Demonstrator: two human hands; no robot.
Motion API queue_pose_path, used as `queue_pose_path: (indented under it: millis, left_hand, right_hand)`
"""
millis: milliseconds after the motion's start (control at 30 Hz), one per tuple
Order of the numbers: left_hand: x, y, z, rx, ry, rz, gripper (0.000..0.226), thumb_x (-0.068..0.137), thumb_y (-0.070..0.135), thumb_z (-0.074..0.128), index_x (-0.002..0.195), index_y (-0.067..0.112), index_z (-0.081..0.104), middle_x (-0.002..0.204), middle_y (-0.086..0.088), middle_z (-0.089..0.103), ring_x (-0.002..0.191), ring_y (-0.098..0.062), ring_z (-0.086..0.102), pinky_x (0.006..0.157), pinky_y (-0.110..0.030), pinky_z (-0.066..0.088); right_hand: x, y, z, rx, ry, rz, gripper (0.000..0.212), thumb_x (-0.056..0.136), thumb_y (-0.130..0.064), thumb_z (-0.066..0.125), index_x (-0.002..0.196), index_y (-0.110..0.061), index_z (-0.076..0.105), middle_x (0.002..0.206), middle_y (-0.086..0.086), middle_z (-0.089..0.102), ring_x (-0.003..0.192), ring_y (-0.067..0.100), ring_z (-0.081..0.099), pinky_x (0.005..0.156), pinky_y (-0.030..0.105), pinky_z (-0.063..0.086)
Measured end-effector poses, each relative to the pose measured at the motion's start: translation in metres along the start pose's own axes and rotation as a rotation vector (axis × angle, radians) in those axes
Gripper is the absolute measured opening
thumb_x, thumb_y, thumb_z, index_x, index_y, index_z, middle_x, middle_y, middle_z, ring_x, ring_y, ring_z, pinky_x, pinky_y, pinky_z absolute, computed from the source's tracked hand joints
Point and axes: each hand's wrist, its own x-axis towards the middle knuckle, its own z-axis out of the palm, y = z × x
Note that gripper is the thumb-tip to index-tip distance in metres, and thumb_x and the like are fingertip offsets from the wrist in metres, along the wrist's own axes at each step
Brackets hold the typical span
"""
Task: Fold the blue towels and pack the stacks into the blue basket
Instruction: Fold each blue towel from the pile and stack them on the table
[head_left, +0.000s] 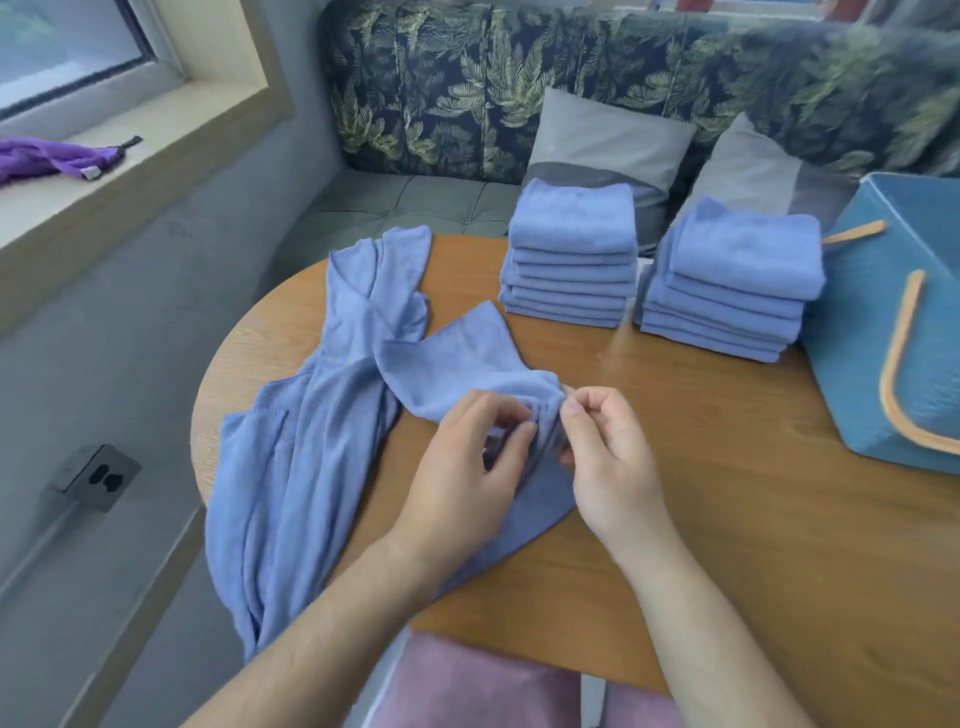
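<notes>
Pinched towel (457, 364), long axis near-far

Soft daylight from the window (67, 47) upper left; wide-angle bending at edges, slight blur throughout

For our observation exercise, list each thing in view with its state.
Left hand, pinching held towel.
Right hand, pinching held towel.
Held towel, unfolded, bunched at the fingers.
Second towel, unfolded, crumpled, overhanging table edge.
Left stack, folded, on table.
Right stack, folded, on table.
Blue basket, upright, handle down, inside hidden.
</notes>
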Motion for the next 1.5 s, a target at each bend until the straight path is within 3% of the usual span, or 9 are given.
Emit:
queue_pose_path:
  millis: [133,300,433,633,767,933,1133,1333,1500]
  left_hand:
    - [-0.006,0.009,0.045,0.013,-0.185,0.016,0.021,0.105,0.023,0.050,0.113,0.016,0.068,0.111,0.012,0.067,0.110,0.001,0.058,0.098,-0.026,0.044]
    - [-0.003,0.037,0.087,-0.185,-0.341,-0.079,0.037,0.109,0.027,0.034,0.135,0.022,0.060,0.133,0.027,0.056,0.131,0.013,0.044,0.112,-0.015,0.032]
    - [-0.001,0.061,0.115,-0.329,-0.364,-0.284,0.032,0.107,0.023,0.044,0.117,0.043,0.067,0.116,0.034,0.066,0.117,0.015,0.054,0.101,-0.017,0.041]
    - [-0.011,0.072,0.125,-0.473,-0.300,-0.546,0.019,0.097,0.018,0.064,0.109,0.026,0.075,0.104,0.001,0.077,0.105,-0.017,0.070,0.095,-0.038,0.053]
    - [-0.013,0.066,0.117,-0.409,-0.232,-0.565,0.013,0.089,0.009,0.070,0.096,0.019,0.075,0.094,-0.007,0.077,0.096,-0.027,0.073,0.091,-0.041,0.055]
    - [0.004,0.056,0.087,-0.308,-0.004,-0.416,0.012,0.086,0.012,0.077,0.085,0.024,0.075,0.082,0.004,0.075,0.077,-0.010,0.064,0.077,-0.031,0.050]
    - [0.016,0.074,0.067,-0.184,0.270,0.005,0.012,0.092,0.019,0.069,0.092,0.031,0.067,0.091,0.013,0.070,0.089,-0.005,0.066,0.076,-0.014,0.047]
    - [0.011,0.023,0.062,-0.046,-0.040,-0.131,0.025,0.101,0.008,0.052,0.110,0.021,0.071,0.103,0.014,0.073,0.101,-0.003,0.067,0.089,-0.023,0.052]
    - [-0.007,-0.031,0.056,0.362,-0.167,-0.247,0.017,0.098,0.023,0.059,0.107,0.017,0.072,0.100,0.008,0.061,0.102,-0.017,0.061,0.090,-0.028,0.045]
  right_hand:
    - [-0.017,0.008,-0.058,-0.059,0.100,0.026,0.015,0.105,-0.014,0.053,0.092,-0.017,0.058,0.073,-0.008,0.057,0.067,0.009,0.052,0.069,0.029,0.044]
    - [-0.027,0.005,-0.125,-0.001,0.189,0.060,0.016,0.097,-0.026,0.056,0.087,-0.018,0.065,0.072,-0.012,0.064,0.063,0.005,0.051,0.059,0.016,0.043]
    - [-0.026,0.006,-0.150,0.192,0.215,0.249,0.017,0.104,-0.020,0.054,0.100,-0.018,0.071,0.098,0.005,0.075,0.074,0.015,0.066,0.059,0.026,0.050]
    - [-0.030,0.018,-0.156,0.138,0.030,0.398,0.019,0.093,-0.034,0.070,0.100,-0.018,0.077,0.091,0.003,0.078,0.072,0.013,0.065,0.061,0.026,0.049]
    - [-0.034,0.020,-0.146,0.084,0.035,0.356,0.012,0.093,-0.025,0.073,0.088,-0.014,0.076,0.080,0.000,0.077,0.071,0.012,0.072,0.063,0.027,0.055]
    - [-0.028,0.007,-0.149,-0.259,0.243,0.192,0.017,0.090,-0.024,0.075,0.083,-0.015,0.063,0.075,0.000,0.068,0.066,0.009,0.058,0.065,0.027,0.047]
    - [-0.025,-0.040,-0.119,-0.505,0.235,-0.306,0.010,0.093,-0.023,0.072,0.091,-0.018,0.063,0.089,-0.013,0.056,0.083,0.002,0.054,0.074,0.009,0.037]
    - [-0.016,-0.012,-0.127,-0.621,0.032,0.010,0.033,0.104,-0.012,0.046,0.133,-0.016,0.062,0.129,-0.004,0.062,0.117,0.004,0.054,0.093,0.008,0.033]
    - [-0.020,0.020,-0.131,-0.763,0.011,0.087,0.010,0.098,-0.016,0.057,0.093,-0.015,0.066,0.093,-0.006,0.061,0.092,0.017,0.059,0.073,0.026,0.039]
